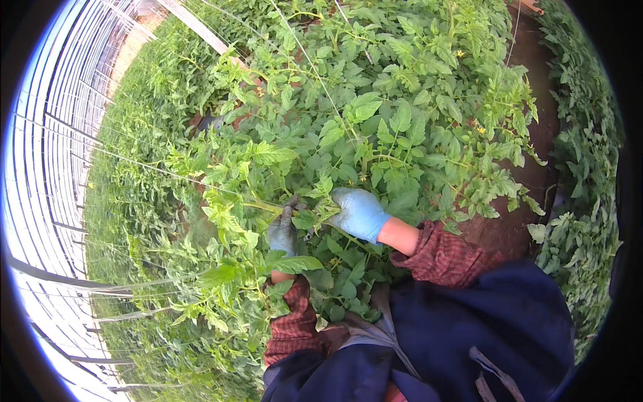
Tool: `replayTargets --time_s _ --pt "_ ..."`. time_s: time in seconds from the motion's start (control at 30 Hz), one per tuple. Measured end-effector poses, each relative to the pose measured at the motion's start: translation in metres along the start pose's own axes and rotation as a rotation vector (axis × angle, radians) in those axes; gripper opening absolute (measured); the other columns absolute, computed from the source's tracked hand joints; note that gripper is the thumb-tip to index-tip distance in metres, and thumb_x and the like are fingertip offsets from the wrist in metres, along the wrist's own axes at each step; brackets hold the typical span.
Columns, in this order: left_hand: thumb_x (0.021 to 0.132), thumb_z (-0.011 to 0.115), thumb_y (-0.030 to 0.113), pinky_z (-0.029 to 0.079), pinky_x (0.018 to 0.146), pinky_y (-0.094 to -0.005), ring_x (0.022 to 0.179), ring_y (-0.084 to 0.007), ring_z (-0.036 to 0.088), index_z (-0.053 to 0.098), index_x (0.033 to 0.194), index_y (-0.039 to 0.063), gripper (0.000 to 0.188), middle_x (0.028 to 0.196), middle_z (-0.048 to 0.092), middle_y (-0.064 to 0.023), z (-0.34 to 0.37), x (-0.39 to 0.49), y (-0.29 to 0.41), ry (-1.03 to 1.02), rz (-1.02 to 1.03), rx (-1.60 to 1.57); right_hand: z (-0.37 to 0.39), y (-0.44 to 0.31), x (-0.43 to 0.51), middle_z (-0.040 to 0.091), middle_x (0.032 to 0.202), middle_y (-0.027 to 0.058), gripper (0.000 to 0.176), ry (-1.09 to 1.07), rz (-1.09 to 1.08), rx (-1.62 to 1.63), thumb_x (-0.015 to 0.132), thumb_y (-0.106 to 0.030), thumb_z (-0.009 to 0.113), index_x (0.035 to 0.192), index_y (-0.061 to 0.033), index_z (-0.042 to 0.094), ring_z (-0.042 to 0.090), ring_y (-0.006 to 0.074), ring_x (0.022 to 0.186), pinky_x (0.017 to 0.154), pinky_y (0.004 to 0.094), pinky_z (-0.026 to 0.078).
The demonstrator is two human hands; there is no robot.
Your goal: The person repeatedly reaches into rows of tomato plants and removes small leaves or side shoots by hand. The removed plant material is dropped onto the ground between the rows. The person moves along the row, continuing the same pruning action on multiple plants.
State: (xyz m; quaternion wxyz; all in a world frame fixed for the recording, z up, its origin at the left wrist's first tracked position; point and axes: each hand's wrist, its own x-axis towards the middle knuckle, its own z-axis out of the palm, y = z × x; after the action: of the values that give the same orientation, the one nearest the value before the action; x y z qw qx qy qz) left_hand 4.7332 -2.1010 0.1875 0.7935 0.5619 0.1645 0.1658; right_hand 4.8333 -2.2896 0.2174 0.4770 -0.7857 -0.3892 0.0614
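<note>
My left hand [284, 232], in a soiled light-blue glove, has its fingers closed around the green stem of a tomato plant [263, 205]. Just to its right is my right hand [357, 213], in a similar blue glove, with its back to the camera. Its fingertips are hidden among leaves beside the stem, so what they hold cannot be told. A leafy shoot [324, 206] stands between the two hands. Large tomato leaves [296, 263] partly cover my left wrist.
Dense tomato plants [402, 125] with yellow flowers surround the hands. Thin strings [316, 75] run through them; one long string [166, 170] slants in from the left. Brown soil [522, 186] shows at right beside another plant row [582, 151]. Greenhouse framing [55, 115] curves along the left.
</note>
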Motion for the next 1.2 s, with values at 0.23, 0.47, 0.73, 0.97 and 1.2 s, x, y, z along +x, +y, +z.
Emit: replayTargets --time_s 0.23,0.47,0.73,0.97,1.2 --pt "0.095 0.052 0.037 0.048 0.084 -0.0320 0.095 -0.0180 0.059 0.057 0.121 0.000 0.045 0.108 0.063 -0.0084 -0.011 0.002 -0.010 -0.019 -0.011 0.269 0.013 -0.022 0.031 0.067 0.082 0.0130 0.020 -0.370 -0.127 -0.455 0.072 -0.020 0.063 0.087 -0.0057 0.066 0.066 0.0325 0.077 0.063 0.0432 0.052" --pt "0.094 0.053 0.042 0.048 0.068 -0.0346 0.081 -0.0191 0.061 0.058 0.120 0.003 0.046 0.094 0.065 -0.0063 -0.042 -0.001 -0.029 0.032 0.119 0.511 0.000 -0.050 0.057 0.067 0.091 0.0177 0.025 -0.737 0.057 -0.402 0.073 -0.013 0.057 0.093 -0.0051 0.069 0.066 0.0341 0.085 0.072 0.0416 0.052" --pt "0.093 0.054 0.040 0.049 0.068 -0.0358 0.081 -0.0196 0.062 0.057 0.119 0.003 0.046 0.093 0.065 -0.0069 -0.021 -0.017 -0.012 0.020 0.066 0.225 0.023 -0.044 0.056 0.069 0.081 0.0114 0.016 -0.593 -0.297 -0.717 0.071 -0.010 0.063 0.084 -0.0054 0.071 0.068 0.0300 0.076 0.062 0.0417 0.053" --pt "0.093 0.055 0.039 0.049 0.071 -0.0361 0.084 -0.0205 0.062 0.057 0.118 0.002 0.045 0.095 0.065 -0.0080 -0.023 -0.020 -0.001 0.031 0.039 0.165 0.037 -0.047 0.050 0.069 0.081 0.0087 0.013 -0.529 -0.419 -0.807 0.074 -0.012 0.061 0.082 -0.0089 0.072 0.068 0.0266 0.075 0.060 0.0393 0.052" --pt "0.092 0.056 0.038 0.049 0.074 -0.0365 0.086 -0.0214 0.062 0.057 0.118 0.001 0.045 0.097 0.065 -0.0091 -0.020 -0.020 0.002 0.020 0.009 0.139 0.044 -0.051 0.045 0.070 0.091 0.0038 0.021 -0.548 -0.364 -0.950 0.077 -0.014 0.060 0.094 -0.0134 0.072 0.067 0.0229 0.083 0.062 0.0382 0.050"
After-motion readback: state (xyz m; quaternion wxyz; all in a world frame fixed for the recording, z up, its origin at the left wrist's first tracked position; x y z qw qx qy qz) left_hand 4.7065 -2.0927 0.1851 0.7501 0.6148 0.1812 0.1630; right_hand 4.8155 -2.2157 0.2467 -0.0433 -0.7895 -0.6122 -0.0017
